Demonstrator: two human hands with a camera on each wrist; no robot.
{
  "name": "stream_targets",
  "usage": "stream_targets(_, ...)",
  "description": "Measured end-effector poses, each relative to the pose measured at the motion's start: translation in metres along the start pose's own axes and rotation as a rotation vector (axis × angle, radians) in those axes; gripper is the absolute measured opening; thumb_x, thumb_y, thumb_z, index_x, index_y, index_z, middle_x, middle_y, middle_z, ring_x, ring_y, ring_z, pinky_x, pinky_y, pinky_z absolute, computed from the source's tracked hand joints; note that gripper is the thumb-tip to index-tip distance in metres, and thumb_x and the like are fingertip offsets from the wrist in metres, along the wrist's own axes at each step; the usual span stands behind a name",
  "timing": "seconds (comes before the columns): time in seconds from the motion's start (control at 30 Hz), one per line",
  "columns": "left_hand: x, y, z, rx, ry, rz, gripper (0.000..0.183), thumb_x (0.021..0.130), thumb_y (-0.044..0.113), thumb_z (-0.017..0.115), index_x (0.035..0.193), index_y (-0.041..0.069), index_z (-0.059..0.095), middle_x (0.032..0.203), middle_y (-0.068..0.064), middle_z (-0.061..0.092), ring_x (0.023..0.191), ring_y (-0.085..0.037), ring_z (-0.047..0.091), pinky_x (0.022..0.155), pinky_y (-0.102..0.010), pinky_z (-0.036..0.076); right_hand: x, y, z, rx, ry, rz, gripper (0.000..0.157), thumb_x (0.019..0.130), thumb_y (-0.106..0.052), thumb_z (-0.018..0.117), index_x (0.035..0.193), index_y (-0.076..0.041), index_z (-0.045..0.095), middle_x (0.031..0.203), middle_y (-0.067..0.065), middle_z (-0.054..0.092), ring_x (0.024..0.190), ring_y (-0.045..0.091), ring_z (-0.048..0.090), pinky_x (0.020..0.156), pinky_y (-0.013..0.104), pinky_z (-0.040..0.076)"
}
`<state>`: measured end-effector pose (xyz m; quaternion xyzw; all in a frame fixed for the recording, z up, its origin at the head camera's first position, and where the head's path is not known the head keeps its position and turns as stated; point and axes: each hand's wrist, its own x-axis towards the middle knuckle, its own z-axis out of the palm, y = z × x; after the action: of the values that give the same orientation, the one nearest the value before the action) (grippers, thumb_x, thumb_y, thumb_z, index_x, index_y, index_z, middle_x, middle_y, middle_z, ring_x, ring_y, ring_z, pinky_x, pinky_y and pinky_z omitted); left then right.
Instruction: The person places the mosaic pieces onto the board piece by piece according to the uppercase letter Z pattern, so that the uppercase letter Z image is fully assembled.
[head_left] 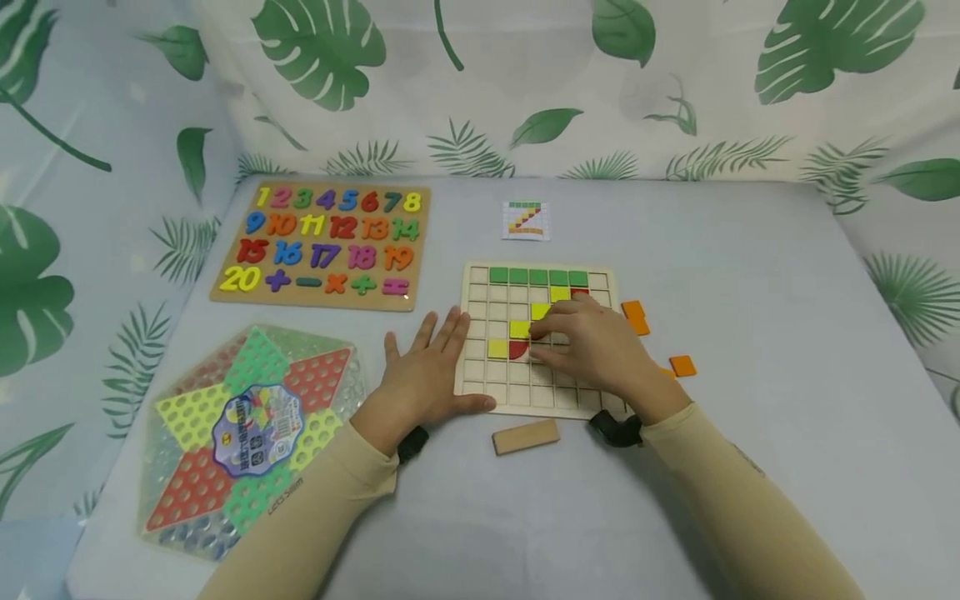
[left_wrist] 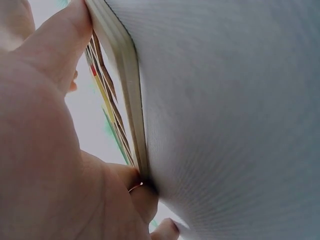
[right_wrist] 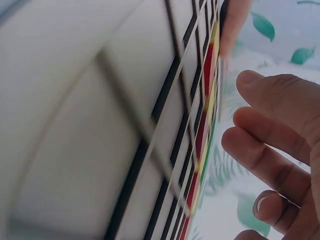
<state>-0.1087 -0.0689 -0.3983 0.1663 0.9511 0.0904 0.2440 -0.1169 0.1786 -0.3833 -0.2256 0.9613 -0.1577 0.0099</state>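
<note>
A wooden grid board (head_left: 540, 400) lies flat, with green squares (head_left: 538, 277) along its top row and yellow squares (head_left: 497, 349) stepping diagonally. Beside the lowest yellow square sits a red rounded piece (head_left: 517, 349); more red pieces are partly hidden. My left hand (head_left: 420, 379) touches the board's left side with fingers spread, its thumb at the lower left corner. Over the middle of the grid, my right hand (head_left: 588, 342) bends its fingers loosely close to the red piece. In the right wrist view, nothing shows between its thumb and fingers (right_wrist: 250, 147).
Orange squares (head_left: 682, 366) lie right of the board. A wooden block (head_left: 526, 437) is in front, and a pattern card (head_left: 526, 221) behind. At left are a number puzzle (head_left: 322, 296) and a star-patterned marble game board (head_left: 247, 433).
</note>
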Motion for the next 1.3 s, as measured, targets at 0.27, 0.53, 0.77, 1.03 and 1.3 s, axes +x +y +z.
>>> stream_targets(0.27, -0.003, -0.003, 0.002, -0.016, 0.004, -0.011, 0.123, 0.084, 0.079, 0.064, 0.169, 0.02, -0.003, 0.177, 0.004, -0.01, 0.165, -0.03, -0.007, 0.123, -0.077, 0.003, -0.023, 0.027, -0.009, -0.009, 0.028, 0.099, 0.032, 0.085, -0.031, 0.086, 0.112, -0.015, 0.081, 0.115, 0.006, 0.077, 0.109, 0.028, 0.065, 0.081, 0.048, 0.06)
stream_targets(0.53, -0.005, -0.004, 0.001, -0.012, 0.005, -0.017, 0.123, 0.085, 0.079, 0.064, 0.169, 0.02, -0.004, 0.177, 0.003, -0.01, 0.165, -0.03, -0.007, 0.123, -0.077, 0.003, -0.061, 0.059, -0.024, 0.004, 0.036, 0.215, 0.033, 0.087, -0.029, 0.083, 0.117, -0.015, 0.078, 0.128, 0.015, 0.071, 0.118, 0.037, 0.062, 0.086, 0.059, 0.057)
stream_targets(0.77, -0.004, -0.002, 0.002, -0.006, -0.007, -0.004, 0.123, 0.085, 0.08, 0.063, 0.169, 0.02, -0.005, 0.177, 0.003, -0.01, 0.165, -0.03, -0.007, 0.123, -0.077, 0.004, -0.106, 0.094, -0.031, 0.03, -0.011, 0.303, 0.037, 0.086, -0.028, 0.085, 0.12, -0.016, 0.076, 0.129, 0.012, 0.068, 0.122, 0.037, 0.055, 0.096, 0.063, 0.049)
stream_targets(1.03, -0.004, -0.002, 0.001, -0.006, -0.004, -0.004, 0.123, 0.085, 0.079, 0.063, 0.168, 0.021, -0.006, 0.177, 0.004, -0.011, 0.165, -0.029, -0.008, 0.123, -0.077, 0.003, -0.13, 0.112, -0.034, -0.01, 0.042, 0.272, 0.036, 0.082, -0.011, 0.084, 0.118, -0.012, 0.077, 0.124, 0.016, 0.069, 0.118, 0.041, 0.057, 0.096, 0.067, 0.049)
stream_targets(1.3, -0.002, 0.001, 0.001, 0.001, 0.002, 0.01, 0.123, 0.085, 0.08, 0.063, 0.168, 0.02, -0.005, 0.177, 0.003, -0.01, 0.165, -0.03, -0.007, 0.123, -0.078, 0.004, -0.13, 0.112, -0.037, -0.016, 0.05, 0.249, 0.038, 0.082, -0.008, 0.084, 0.12, -0.012, 0.076, 0.124, 0.014, 0.07, 0.116, 0.039, 0.057, 0.093, 0.064, 0.049)
